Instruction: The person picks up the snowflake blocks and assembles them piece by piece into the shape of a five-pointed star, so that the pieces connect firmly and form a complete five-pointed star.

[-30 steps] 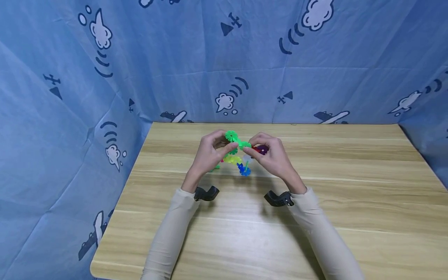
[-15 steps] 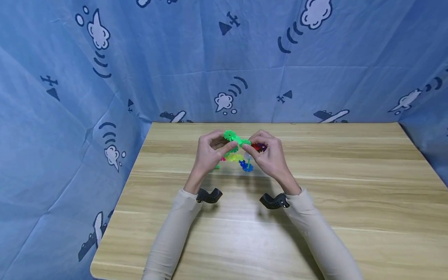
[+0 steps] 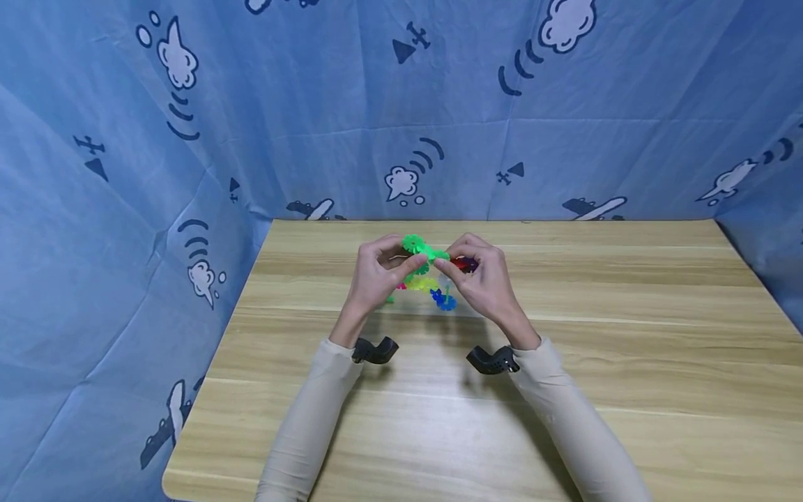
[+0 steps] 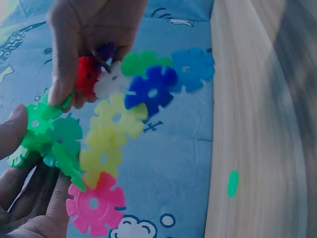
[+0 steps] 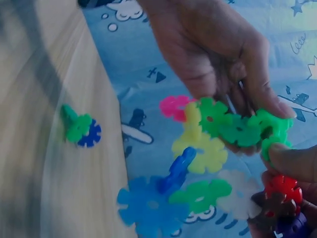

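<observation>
Both hands hold up one joined structure of notched snowflake discs over the far middle of the table. My left hand (image 3: 376, 275) pinches its green discs (image 4: 39, 124) between thumb and fingers. Across from it, my right hand (image 3: 479, 275) pinches a neighbouring green disc (image 5: 270, 126) at the top. Yellow discs (image 4: 119, 116) hang below, with a pink disc (image 4: 95, 203) at one end. Dark blue (image 4: 152, 93), light blue (image 4: 194, 69) and white discs (image 5: 237, 193) follow. Red (image 5: 283, 189) and purple discs (image 5: 292, 227) sit by my right fingers, partly hidden.
A loose green piece (image 4: 233, 183) lies on the wooden table (image 3: 426, 418). The right wrist view has a green disc (image 5: 78, 128) joined to a blue one (image 5: 91, 135) on the tabletop. Blue printed cloth (image 3: 351, 104) hangs behind and at the left.
Both hands keep their pinch on the green discs. The right wrist has shifted slightly left, the left wrist slightly right. The hanging blue discs have swung a little to the right.
</observation>
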`<state>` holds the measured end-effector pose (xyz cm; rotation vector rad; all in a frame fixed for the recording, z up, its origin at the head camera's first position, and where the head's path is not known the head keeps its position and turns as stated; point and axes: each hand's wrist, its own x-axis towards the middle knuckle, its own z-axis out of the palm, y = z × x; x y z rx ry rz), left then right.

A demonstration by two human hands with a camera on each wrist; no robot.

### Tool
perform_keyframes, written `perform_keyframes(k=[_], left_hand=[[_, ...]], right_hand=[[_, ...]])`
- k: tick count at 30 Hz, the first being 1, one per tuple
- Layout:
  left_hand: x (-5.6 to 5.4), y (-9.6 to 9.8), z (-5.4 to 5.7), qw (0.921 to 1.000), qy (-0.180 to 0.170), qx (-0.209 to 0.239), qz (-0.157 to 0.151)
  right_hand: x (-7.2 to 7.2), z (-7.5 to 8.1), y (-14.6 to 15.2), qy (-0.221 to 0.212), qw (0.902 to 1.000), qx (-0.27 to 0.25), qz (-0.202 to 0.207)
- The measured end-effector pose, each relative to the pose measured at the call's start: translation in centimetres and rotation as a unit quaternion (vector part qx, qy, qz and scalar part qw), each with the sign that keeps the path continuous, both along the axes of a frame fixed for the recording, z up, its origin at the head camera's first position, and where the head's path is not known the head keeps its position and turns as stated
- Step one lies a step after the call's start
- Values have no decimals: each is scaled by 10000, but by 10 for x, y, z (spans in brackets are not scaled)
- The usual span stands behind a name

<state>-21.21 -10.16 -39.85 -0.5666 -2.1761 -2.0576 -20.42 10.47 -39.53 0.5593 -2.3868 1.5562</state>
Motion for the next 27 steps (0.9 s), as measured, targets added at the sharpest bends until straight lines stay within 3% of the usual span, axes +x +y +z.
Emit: perform_keyframes(k=[12, 17, 21, 27], left_hand=[[-1, -1, 3, 9998, 28, -57, 191], [-2, -4, 2, 9996, -102, -256, 50], [-2, -7, 3, 9976, -137, -675, -87], [-1, -10, 7, 9854, 367, -1660, 26]], right_hand=[[-5, 0, 6, -347, 9982, 478, 111], [-7, 0, 8, -376, 9969, 617, 297], [-6, -1, 9, -379, 9949, 801, 474], [-6, -3, 9, -66, 9876, 1382, 746]])
